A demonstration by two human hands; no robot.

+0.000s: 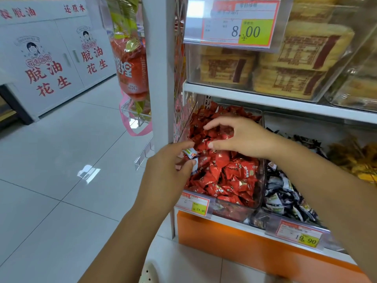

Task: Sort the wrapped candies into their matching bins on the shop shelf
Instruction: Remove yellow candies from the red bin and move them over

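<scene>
Pale floor tiles [61, 160] and white cabinets [51, 64] with red characters lie to our left, and the shop shelf [265, 100] rises on our right. On its lower level we count three lots of sweets side by side. The red candies [230, 172] are small, glossy, pillow-shaped packets with pale print. They are heaped far too many to count in the clear red-candy bin [229, 210] at the left end. Beside them are dark candies [285, 193] in black-and-white wrappers, then yellow sweets [359, 160] at the far right. Our left hand [169, 172] hovers at the near left corner of the red heap. Its grip is narrowed to a pinch, with thumb and forefinger holding one white-and-blue candy [191, 155], the only one of its kind we see. Our right hand [240, 137] lies over the back of the same heap, forefinger and thumb curved and parted with red wrappers between them. We cannot tell whether that grip has hold of one. We count three price tags [234, 23], reading 8.00, 24.90 and 19.90.
</scene>
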